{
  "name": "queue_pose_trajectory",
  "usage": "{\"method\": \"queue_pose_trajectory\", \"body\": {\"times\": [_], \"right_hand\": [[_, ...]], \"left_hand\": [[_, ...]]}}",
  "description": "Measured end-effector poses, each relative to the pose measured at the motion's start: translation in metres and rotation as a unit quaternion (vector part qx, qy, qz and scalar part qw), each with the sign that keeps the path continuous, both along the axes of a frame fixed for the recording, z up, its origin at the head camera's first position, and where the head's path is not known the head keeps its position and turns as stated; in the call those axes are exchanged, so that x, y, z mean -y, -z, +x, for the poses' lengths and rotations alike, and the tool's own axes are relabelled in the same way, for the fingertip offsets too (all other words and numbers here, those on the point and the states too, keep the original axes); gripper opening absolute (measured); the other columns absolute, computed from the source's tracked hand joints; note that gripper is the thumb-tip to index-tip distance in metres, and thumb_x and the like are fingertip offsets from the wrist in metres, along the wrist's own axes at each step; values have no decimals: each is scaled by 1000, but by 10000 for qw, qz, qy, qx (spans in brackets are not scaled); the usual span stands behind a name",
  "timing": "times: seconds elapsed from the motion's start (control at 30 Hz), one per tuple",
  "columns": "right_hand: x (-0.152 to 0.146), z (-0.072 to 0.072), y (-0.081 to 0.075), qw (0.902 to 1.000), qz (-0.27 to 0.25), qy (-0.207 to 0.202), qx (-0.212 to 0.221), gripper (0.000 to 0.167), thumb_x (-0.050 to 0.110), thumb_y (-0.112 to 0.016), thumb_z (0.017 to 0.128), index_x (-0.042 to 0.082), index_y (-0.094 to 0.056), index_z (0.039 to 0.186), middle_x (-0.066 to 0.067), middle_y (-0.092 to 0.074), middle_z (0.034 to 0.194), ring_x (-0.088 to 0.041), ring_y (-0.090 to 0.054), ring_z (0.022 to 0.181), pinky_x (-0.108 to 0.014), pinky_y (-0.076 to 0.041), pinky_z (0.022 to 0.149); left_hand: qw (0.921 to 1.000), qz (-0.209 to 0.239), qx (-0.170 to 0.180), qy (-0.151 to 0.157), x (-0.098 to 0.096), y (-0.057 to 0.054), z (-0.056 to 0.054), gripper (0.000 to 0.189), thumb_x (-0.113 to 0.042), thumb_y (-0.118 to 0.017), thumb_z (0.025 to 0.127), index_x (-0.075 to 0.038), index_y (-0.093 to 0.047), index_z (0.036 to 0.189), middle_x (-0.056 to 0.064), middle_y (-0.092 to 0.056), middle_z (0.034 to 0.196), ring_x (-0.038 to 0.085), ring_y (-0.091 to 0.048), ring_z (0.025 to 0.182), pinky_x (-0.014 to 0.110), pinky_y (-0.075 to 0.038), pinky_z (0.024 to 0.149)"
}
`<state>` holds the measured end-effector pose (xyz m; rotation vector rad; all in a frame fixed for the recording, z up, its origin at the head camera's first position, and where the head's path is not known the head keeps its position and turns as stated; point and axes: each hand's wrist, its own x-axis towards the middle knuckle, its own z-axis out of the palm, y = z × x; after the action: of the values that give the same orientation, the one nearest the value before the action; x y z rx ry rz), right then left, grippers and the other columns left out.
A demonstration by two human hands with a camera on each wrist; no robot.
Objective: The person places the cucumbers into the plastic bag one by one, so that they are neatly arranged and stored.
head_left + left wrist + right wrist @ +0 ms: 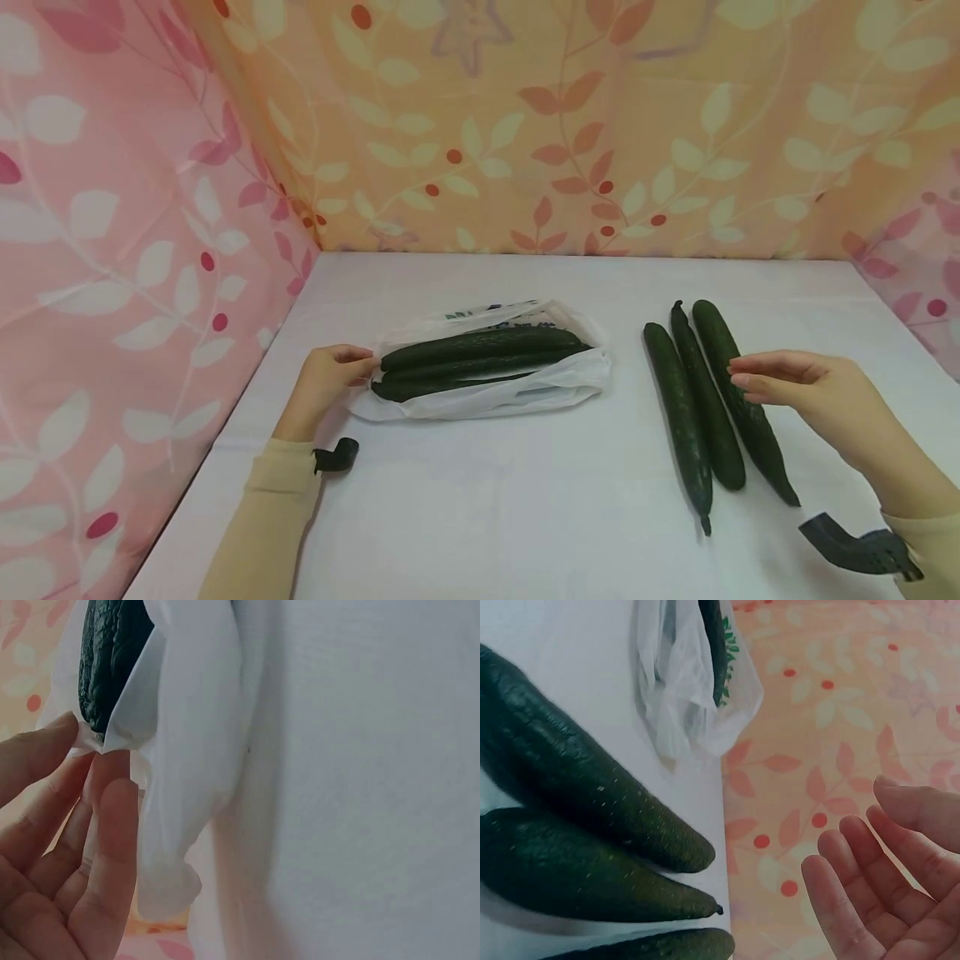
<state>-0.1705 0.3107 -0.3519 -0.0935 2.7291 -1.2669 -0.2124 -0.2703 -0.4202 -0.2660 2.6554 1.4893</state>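
Note:
A white plastic bag (517, 400) lies on its side with dark green cucumbers (480, 346) showing through its wide opening. At the bag's left end my left hand (322, 387) pinches the thin plastic between thumb and fingers, close to a cucumber tip (112, 682). Three more cucumbers (681, 417) lie side by side to the right of the bag, pointing away from me. My right hand (832, 404) hovers by the rightmost cucumber (731, 375) and overlaps it in the head view. Its fingers (832, 900) are loosely bent and spread from the thumb, holding nothing.
A white cloth (510, 517) covers the table. Flowered fabric walls stand around it: pink (135, 275) on the left, yellow-orange (495, 167) at the back and pink at the right. Black straps (337, 456) sit at both wrists.

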Motion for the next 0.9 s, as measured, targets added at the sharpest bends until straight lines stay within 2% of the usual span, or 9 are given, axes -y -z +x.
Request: {"method": "queue_pose_trajectory", "body": {"times": [0.2, 0.23, 0.4, 0.67, 0.73, 0.8, 0.87, 0.9], "right_hand": [[-14, 10, 8, 9999, -44, 152, 17, 31, 26, -66, 97, 14, -67, 126, 31, -69, 101, 2, -70, 88, -10, -43, 75], [-16, 11, 9, 9999, -52, 162, 6, 30, 25, -65, 97, 14, -67, 125, 31, -69, 101, 2, -70, 88, -5, -38, 68], [-21, 14, 14, 9996, -181, 205, -29, 29, 23, -65, 97, 12, -67, 124, 30, -69, 100, 2, -70, 87, -4, -40, 68], [-24, 13, 21, 9991, -313, 286, -60, 28, 22, -67, 96, 11, -68, 122, 32, -68, 99, 6, -69, 87, -4, -45, 69], [-25, 12, 23, 9991, -265, 336, 37, 30, 26, -67, 96, 13, -67, 124, 35, -66, 99, 9, -67, 87, -21, -54, 88], [-27, 12, 24, 9990, -207, 377, 112, 33, 29, -66, 97, 14, -66, 126, 37, -64, 98, 13, -64, 87, -48, -49, 100], [-30, 11, 26, 9989, -79, 434, 177, 35, 34, -64, 97, 17, -65, 128, 41, -60, 98, 17, -61, 87, -69, -39, 96], [-32, 11, 27, 9988, -3, 456, 169, 36, 35, -63, 98, 18, -65, 129, 42, -59, 98, 19, -60, 87, -71, -39, 93]], "left_hand": [[10000, 33, -55, -21, -2, 1, -1, 38, -26, -68, 95, 3, -68, 120, 12, -74, 107, 2, -67, 80, 15, -54, 77], [9999, 74, -88, -17, -3, 1, -1, 39, -25, -68, 95, 4, -68, 120, 13, -74, 107, 2, -67, 80, 15, -55, 77], [9997, 155, -181, 9, -2, 1, -1, 40, -25, -69, 94, 5, -67, 120, 11, -74, 104, 0, -67, 79, 14, -55, 76], [9993, 358, -122, -13, 3, 3, 0, 42, -26, -69, 94, 7, -66, 120, -4, -72, 89, -2, -66, 77, 14, -55, 75], [9991, 414, -93, -2, 4, 3, -1, 43, -27, -69, 94, 7, -66, 122, -6, -72, 89, -2, -66, 77, 13, -54, 76], [9988, 483, -66, 5, 4, 4, -3, 44, -27, -69, 94, 7, -65, 122, -7, -71, 89, -2, -66, 78, 12, -54, 76], [9983, 579, -33, 10, 4, 4, -5, 45, -28, -69, 94, 7, -65, 123, -8, -71, 90, -2, -67, 79, 12, -54, 77], [9980, 637, -10, 0, 4, 4, -6, 45, -28, -70, 94, 6, -65, 123, -9, -71, 89, -1, -67, 79, 13, -54, 77]]}}
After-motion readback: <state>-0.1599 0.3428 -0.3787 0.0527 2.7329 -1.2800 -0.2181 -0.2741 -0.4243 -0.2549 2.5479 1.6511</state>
